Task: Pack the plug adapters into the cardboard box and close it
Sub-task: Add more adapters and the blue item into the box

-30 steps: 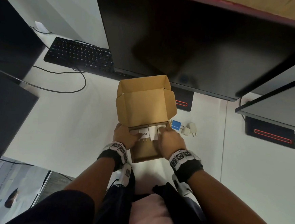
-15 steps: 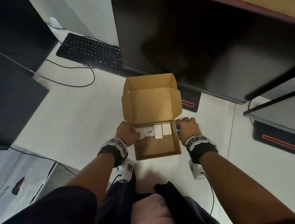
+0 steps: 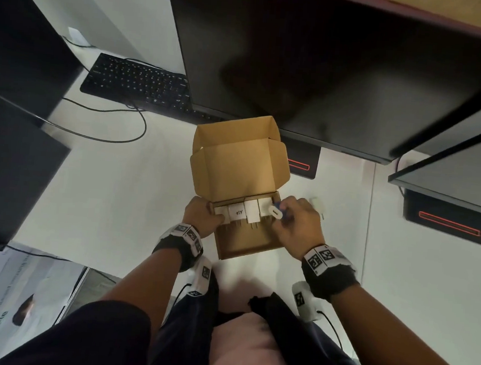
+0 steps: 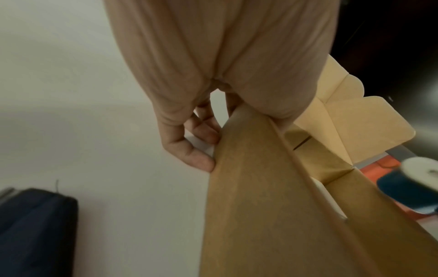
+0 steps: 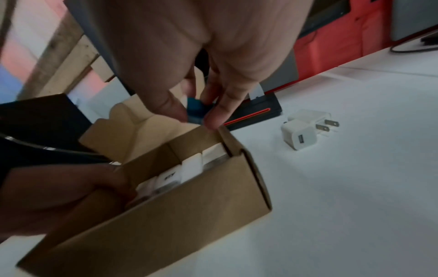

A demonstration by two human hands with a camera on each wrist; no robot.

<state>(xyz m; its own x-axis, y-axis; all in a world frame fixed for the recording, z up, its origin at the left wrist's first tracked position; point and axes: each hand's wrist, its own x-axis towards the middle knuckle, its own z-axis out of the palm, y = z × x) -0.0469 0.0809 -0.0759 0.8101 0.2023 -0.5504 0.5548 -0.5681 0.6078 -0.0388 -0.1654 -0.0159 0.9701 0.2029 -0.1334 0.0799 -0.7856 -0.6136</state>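
An open cardboard box (image 3: 246, 244) sits on the white desk with its lid (image 3: 237, 167) standing up at the far side. Several white plug adapters (image 3: 250, 212) lie in a row along its far wall (image 5: 189, 166). My right hand (image 3: 296, 224) pinches a blue and white adapter (image 3: 276, 211) (image 5: 195, 110) over the box's right far corner. My left hand (image 3: 202, 216) grips the box's left wall (image 4: 249, 187), fingers (image 4: 201, 161) outside and thumb over the rim. Two more white adapters (image 5: 305, 127) lie on the desk right of the box.
A large dark monitor (image 3: 329, 59) overhangs the box lid, its stand (image 3: 304, 164) right behind. A black keyboard (image 3: 137, 83) with a cable lies at the far left. Other monitors stand at the left and right edges. The desk's near edge is by my lap.
My right hand went out to the right of the box, picked up the blue and white adapter, and has come back over the box's right corner. The left hand stayed on the box's left side.
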